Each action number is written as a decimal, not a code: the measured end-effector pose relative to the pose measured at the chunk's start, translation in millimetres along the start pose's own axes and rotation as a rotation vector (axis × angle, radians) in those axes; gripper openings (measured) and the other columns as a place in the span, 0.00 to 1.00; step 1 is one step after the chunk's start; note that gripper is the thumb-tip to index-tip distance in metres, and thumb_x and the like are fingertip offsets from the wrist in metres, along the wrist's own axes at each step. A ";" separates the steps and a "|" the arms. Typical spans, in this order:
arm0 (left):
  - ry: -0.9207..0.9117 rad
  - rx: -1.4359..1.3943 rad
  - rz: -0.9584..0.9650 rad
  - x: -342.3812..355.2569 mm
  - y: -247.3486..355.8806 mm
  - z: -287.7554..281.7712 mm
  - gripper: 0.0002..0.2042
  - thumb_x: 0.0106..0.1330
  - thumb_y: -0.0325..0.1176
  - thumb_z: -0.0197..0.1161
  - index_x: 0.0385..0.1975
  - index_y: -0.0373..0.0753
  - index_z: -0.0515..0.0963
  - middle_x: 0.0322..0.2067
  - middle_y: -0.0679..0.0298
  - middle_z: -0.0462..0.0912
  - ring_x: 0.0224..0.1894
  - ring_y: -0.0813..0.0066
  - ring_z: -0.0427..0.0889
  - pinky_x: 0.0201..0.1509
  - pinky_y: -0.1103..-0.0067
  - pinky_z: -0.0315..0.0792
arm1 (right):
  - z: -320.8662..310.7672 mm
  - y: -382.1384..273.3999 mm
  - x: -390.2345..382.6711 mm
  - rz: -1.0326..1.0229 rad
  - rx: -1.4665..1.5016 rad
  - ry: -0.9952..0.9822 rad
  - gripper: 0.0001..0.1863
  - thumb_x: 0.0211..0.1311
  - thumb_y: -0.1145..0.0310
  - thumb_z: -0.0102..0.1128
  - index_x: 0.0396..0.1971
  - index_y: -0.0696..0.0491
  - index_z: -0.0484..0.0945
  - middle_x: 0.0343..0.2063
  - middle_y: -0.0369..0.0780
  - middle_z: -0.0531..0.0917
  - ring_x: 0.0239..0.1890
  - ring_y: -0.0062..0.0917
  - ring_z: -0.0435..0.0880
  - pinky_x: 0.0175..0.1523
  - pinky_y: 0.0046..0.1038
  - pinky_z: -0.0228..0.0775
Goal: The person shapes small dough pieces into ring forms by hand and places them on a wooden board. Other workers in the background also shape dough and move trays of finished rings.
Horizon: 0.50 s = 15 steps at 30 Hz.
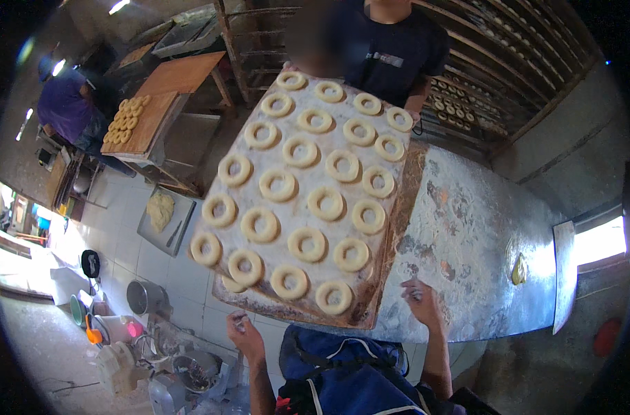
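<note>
Racks [543,109] of loaded boards line the far wall, behind a co-worker [398,48] who holds the far end of the board [320,272] in front of me. It lies slantwise over the left part of the floured worktop [491,207], with the dough rings [264,185] on it, four to a row. They are spaced apart, I judge, so they won't stick to each other; the pale dusting beneath them probably serves the same end. A second board [239,299] shows under its near edge.

My right grip [420,304] is over the worktop, beside the board's near right side, fingers loosely bent and apart, holding nothing. My left grip [245,336] is curled just off the near left corner; I see nothing in it, but from this angle I can't tell whether the fingertips press together.

The board hides much of the worktop, and the co-worker takes up the far side. A lump of dough [519,270] sits toward the right end. On the floor to the left, a tray [185,209] and a pot [147,297] limit where I could step. Beyond them, someone in purple [66,104] stands near a wooden table [159,111] with more dough.
</note>
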<state>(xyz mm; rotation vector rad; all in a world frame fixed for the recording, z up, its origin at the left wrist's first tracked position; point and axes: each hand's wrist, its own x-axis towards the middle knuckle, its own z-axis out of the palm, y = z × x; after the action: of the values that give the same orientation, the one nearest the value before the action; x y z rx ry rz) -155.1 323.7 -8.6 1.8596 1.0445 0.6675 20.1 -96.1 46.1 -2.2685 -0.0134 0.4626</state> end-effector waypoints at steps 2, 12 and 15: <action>-0.079 0.107 0.143 -3.3 27.0 9.3 0.07 0.63 0.19 0.55 0.38 0.31 0.77 0.36 0.55 0.81 0.40 0.58 0.81 0.49 0.67 0.75 | 14.0 -17.3 -0.3 -0.131 -0.040 -0.059 0.14 0.61 0.80 0.61 0.47 0.55 0.83 0.35 0.42 0.87 0.40 0.30 0.88 0.44 0.31 0.81; -0.486 0.457 0.581 -45.9 104.7 85.0 0.25 0.58 0.23 0.68 0.57 0.35 0.73 0.48 0.46 0.80 0.56 0.41 0.74 0.61 0.53 0.68 | 102.9 -79.5 1.1 -0.778 -0.654 0.002 0.20 0.64 0.69 0.61 0.55 0.58 0.78 0.54 0.49 0.79 0.65 0.44 0.72 0.70 0.46 0.63; -0.632 0.488 0.404 -43.9 107.8 91.5 0.24 0.57 0.24 0.69 0.55 0.35 0.73 0.48 0.46 0.80 0.57 0.40 0.74 0.61 0.53 0.67 | 108.7 -74.5 2.9 -0.616 -0.739 -0.227 0.24 0.62 0.68 0.63 0.57 0.59 0.75 0.55 0.50 0.78 0.66 0.44 0.70 0.71 0.47 0.61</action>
<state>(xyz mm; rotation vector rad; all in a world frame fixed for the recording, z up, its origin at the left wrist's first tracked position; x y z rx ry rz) -64.4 218.1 41.7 2.5073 0.4321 -0.0001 -3.1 32.9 32.6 -2.7104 -1.1260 0.4112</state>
